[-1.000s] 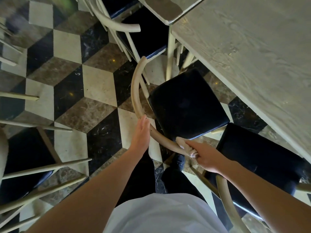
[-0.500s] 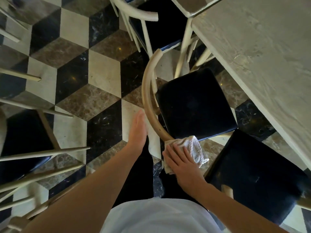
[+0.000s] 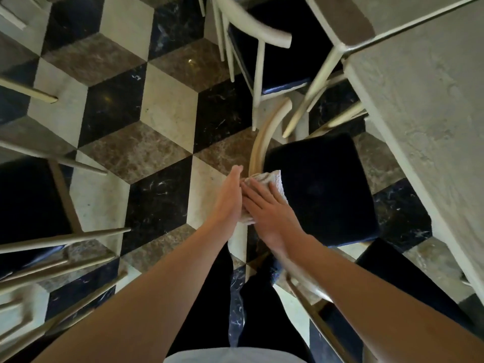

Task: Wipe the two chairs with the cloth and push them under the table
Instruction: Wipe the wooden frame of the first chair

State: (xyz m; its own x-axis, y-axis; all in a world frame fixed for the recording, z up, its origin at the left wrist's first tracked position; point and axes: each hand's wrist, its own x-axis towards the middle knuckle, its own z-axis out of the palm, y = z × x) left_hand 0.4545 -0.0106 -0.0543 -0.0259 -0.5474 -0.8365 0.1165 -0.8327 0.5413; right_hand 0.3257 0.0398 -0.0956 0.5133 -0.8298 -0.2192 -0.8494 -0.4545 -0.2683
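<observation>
Head view: right hand (image 3: 267,210), fingers flat, presses cloth (image 3: 269,183) onto curved chair back (image 3: 264,134). Left hand (image 3: 229,197), fingers straight, touches cloth's left edge.

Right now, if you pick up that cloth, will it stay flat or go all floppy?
Probably floppy: the cloth is bunched and creased under the right hand on the chair back. It likely weighs little, and might slide off that narrow curved rail if let go.
</observation>
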